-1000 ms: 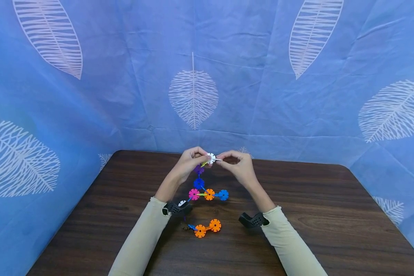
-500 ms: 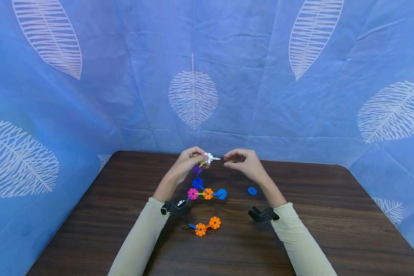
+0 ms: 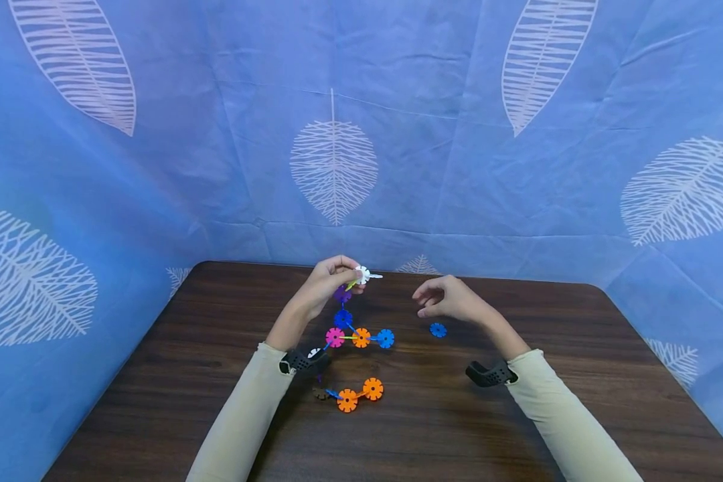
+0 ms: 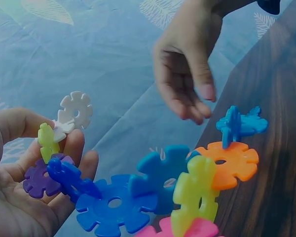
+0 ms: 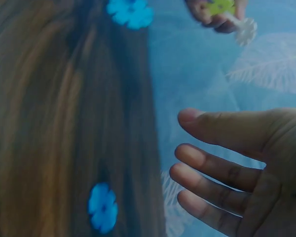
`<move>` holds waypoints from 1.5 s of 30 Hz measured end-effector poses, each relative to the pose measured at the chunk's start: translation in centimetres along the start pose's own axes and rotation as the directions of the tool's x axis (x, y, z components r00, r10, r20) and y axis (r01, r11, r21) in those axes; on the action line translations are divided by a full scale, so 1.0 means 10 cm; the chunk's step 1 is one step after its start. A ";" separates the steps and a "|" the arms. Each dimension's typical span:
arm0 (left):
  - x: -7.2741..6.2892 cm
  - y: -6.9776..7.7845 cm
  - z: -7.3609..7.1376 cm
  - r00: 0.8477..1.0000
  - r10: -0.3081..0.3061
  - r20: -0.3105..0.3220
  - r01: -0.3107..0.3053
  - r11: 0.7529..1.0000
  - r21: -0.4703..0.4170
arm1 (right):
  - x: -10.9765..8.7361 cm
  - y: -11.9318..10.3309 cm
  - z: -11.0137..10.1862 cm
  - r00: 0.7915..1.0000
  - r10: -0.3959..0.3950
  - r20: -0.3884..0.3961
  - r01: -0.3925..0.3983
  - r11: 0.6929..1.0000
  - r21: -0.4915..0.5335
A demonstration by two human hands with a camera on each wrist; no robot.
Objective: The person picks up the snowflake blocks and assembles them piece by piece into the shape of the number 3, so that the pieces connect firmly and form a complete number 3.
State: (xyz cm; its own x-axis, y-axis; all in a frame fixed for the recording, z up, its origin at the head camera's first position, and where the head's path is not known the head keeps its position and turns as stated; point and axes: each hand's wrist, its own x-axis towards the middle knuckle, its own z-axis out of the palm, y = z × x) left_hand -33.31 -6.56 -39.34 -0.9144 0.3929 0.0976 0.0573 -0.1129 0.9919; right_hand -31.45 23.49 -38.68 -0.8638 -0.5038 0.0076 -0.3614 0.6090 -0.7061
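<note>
My left hand [image 3: 322,288] pinches the white end of a chain of notched, flower-shaped plastic discs. One white disc [image 4: 79,111] sticks out past its thumb and fingers. From there the chain runs through a yellow-green disc [image 4: 48,143], a purple disc [image 4: 37,182] and blue discs [image 4: 113,205] to a pink disc [image 3: 335,337] and an orange disc [image 3: 361,337]. My right hand [image 3: 454,299] hovers with loosely bent fingers and nothing between them. Nearest it, a loose blue disc [image 3: 438,330] lies on the table.
Two linked orange discs [image 3: 347,400] lie closer on the dark wooden table [image 3: 554,375], joined to a dark disc [image 3: 321,393]. The left wrist strap [image 3: 304,362] partly hides a white disc [image 3: 314,353]. A blue leaf-patterned cloth [image 3: 428,167] hangs behind the table.
My right hand has let go of the white disc at the chain's end and moved right and toward me. The loose blue disc has come into sight. The left hand keeps its hold.
</note>
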 end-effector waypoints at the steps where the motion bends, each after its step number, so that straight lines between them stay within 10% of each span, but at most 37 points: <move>1: 0.00 0.00 0.00 1.000 -0.002 0.000 0.002 1.000 0.001 | -0.02 0.03 -0.01 1.000 0.007 0.018 -0.007 1.000 -0.012; 15: 0.00 -0.01 0.00 1.000 -0.015 -0.007 0.015 1.000 -0.002 | -0.12 0.34 -0.02 0.987 0.089 0.130 -0.083 0.995 -0.050; 45: 0.01 -0.03 -0.02 1.000 -0.006 0.000 0.006 1.000 0.008 | -0.13 0.47 0.08 0.987 0.114 0.110 -0.117 0.993 0.021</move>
State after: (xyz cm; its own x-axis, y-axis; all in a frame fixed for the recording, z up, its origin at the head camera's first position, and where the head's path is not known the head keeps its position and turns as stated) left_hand -33.54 -6.65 -39.67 -0.9147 0.3935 0.0920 0.0554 -0.1033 0.9931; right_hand -31.73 26.53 -42.63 -0.8553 -0.4955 -0.1511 -0.2506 0.6509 -0.7166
